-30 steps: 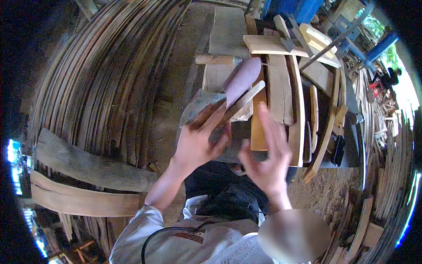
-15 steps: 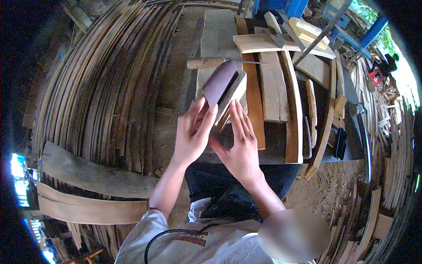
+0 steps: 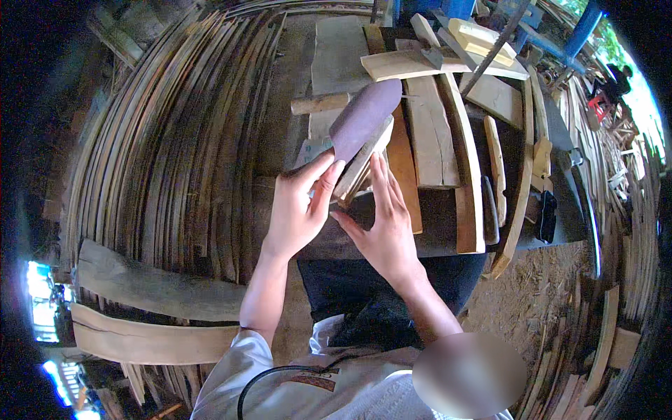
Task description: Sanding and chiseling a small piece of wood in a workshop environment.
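My left hand [image 3: 297,203] pinches the near end of a purplish sheet of sandpaper [image 3: 365,115] between thumb and fingers. The sheet is slightly bowed and slants away to the far right. Alongside it, partly beneath, lies a pale wooden piece [image 3: 365,162] with a rounded far end. My right hand [image 3: 383,227] has its fingers stretched out, their tips at the right side of that piece, the thumb spread apart from them. What lies under the sandpaper is hidden.
Planks [image 3: 430,140] and curved wooden strips [image 3: 467,175] cover the bench's right side. A short round stick [image 3: 318,103] lies beyond my left hand. A long stack of thin boards [image 3: 175,154] fills the left. Beyond the bench stands blue metal framework [image 3: 577,35].
The sandpaper's far end has swung to the right and the sheet lies flatter, less curled. My left hand has shifted slightly left and nearer; the right hand stays by the wooden piece.
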A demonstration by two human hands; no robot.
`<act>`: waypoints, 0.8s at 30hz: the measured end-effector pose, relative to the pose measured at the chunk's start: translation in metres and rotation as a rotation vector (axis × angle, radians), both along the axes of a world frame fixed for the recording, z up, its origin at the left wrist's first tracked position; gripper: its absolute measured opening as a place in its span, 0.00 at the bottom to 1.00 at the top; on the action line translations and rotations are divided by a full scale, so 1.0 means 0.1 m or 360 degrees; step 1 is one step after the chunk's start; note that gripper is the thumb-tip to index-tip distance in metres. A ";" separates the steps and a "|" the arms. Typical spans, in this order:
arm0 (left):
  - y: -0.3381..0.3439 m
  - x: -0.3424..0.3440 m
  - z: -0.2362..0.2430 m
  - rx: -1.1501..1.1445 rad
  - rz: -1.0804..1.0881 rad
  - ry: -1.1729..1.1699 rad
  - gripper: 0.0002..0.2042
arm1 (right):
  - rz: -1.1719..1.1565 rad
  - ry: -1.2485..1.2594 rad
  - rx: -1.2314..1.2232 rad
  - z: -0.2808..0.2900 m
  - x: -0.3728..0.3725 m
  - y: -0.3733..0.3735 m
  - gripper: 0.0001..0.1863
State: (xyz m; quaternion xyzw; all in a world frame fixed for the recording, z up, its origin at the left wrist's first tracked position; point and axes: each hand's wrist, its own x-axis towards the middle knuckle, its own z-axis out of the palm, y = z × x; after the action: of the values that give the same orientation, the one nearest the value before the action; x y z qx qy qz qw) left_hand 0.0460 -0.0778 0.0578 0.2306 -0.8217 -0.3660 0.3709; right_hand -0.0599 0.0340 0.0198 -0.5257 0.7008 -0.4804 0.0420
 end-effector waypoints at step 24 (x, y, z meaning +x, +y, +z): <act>-0.03 -0.07 0.20 -0.0994 -0.0541 -0.0426 0.26 | -0.0267 -0.0010 -0.0133 -0.09 -0.03 0.06 0.22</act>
State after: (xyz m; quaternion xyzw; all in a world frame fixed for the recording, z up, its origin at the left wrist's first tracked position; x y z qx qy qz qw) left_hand 0.0394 -0.0809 0.0776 0.0125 -0.9615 -0.1207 0.2465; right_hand -0.0630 0.0397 0.0110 -0.4651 0.7216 -0.5125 -0.0181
